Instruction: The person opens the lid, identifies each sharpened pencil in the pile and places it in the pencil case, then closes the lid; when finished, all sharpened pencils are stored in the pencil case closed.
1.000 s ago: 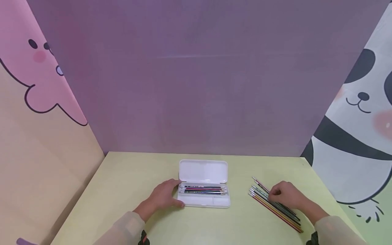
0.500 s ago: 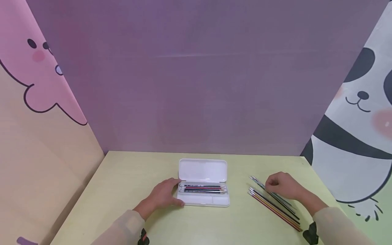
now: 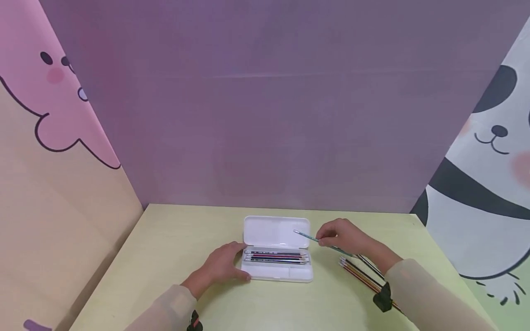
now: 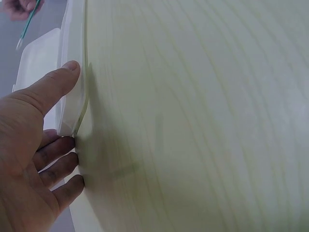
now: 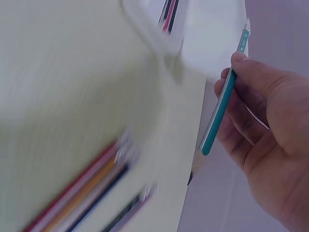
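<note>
A white pencil case [image 3: 276, 279] lies on the table with its lid raised, and several pencils [image 3: 275, 258] rest in its back compartment. My left hand [image 3: 221, 263] holds the case by its left end, the thumb at the front corner and fingers at the back; the left wrist view shows the thumb [image 4: 60, 82] on the case's side. Between thumb and fingertips my right hand [image 3: 345, 235] pinches a teal pencil [image 5: 223, 106], its white-tipped end pointing left over the right part of the lid. The pencil's sharpened point shows below the hand in the right wrist view.
Several loose pencils [image 3: 360, 275], among them red, gold and dark ones, lie slantwise on the table under the right forearm. A purple panel [image 3: 265, 115] rises behind the table [image 3: 182, 225]. Walls with cartoon figures stand at both sides.
My right hand has picked the teal pencil out of the loose pencils and carried it left, up to the case. The left hand stays at the case's left end.
</note>
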The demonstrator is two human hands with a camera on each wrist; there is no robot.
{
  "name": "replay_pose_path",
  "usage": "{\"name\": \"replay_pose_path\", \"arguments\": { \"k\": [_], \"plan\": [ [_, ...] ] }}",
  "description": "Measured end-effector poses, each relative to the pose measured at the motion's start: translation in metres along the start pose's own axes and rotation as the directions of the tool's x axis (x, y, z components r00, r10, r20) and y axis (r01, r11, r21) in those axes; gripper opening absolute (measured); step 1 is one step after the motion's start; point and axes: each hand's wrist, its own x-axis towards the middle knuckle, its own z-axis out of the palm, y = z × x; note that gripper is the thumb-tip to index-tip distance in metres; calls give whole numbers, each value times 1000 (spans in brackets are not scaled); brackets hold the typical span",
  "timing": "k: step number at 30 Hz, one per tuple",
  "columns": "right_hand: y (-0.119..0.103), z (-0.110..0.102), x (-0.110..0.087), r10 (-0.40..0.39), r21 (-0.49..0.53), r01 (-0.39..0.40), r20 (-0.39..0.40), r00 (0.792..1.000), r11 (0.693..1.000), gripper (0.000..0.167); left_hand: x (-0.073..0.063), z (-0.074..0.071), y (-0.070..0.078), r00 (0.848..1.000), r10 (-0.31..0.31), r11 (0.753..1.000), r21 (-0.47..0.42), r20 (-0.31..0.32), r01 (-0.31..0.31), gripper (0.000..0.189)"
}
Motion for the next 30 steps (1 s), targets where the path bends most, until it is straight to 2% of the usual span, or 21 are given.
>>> {"name": "replay_pose_path", "arguments": {
  "k": [8, 15, 22, 30],
  "plan": [
    [-38, 33, 46, -41, 12, 40, 74, 996, 999, 10, 0, -1, 1, 1000, -2, 1000, 8, 0, 2, 93],
    [-50, 64, 72, -74, 21, 72, 119, 990, 997, 13, -1, -3, 2, 1000, 2, 1000, 0, 0, -2, 92],
    [-54, 84, 82, -48, 39, 43, 140, 989, 998, 14, -1, -2, -1, 1000, 6, 1000, 7, 9, -6, 92],
    [-55, 97, 84, -30, -6, 32, 159, 987, 999, 15, 0, -2, -1, 1000, 6, 1000, 8, 12, -6, 93]
  ]
}}
